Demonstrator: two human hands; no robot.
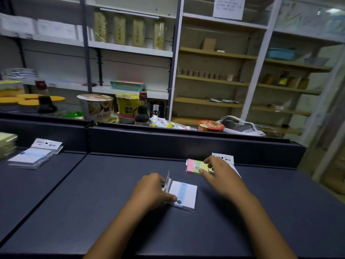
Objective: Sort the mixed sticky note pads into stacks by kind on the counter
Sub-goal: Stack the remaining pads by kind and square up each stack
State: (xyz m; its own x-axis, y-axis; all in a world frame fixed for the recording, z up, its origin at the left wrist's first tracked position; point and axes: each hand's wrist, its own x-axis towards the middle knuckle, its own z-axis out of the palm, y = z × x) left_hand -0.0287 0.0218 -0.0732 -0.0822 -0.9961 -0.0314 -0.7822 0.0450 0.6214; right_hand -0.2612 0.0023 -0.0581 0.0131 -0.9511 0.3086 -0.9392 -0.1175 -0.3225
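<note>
Left hand [152, 189] grips the white pad [183, 195] by its left edge, thumb across the face, pad low on the dark counter [112, 202]. Right hand [218, 171] pinches the pink-and-yellow pad [194, 166] — thumb in front, fingers behind — atop another white pack [225, 158]. Far left, a stack of white pads [35, 155]; beside it, yellow pads [6, 144].

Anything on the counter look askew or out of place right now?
Nothing damaged or spilled. The white pad under the left hand lies at an angle, its header flap lifted. The multicolour pad the right hand touches overlaps another white pack.
</note>
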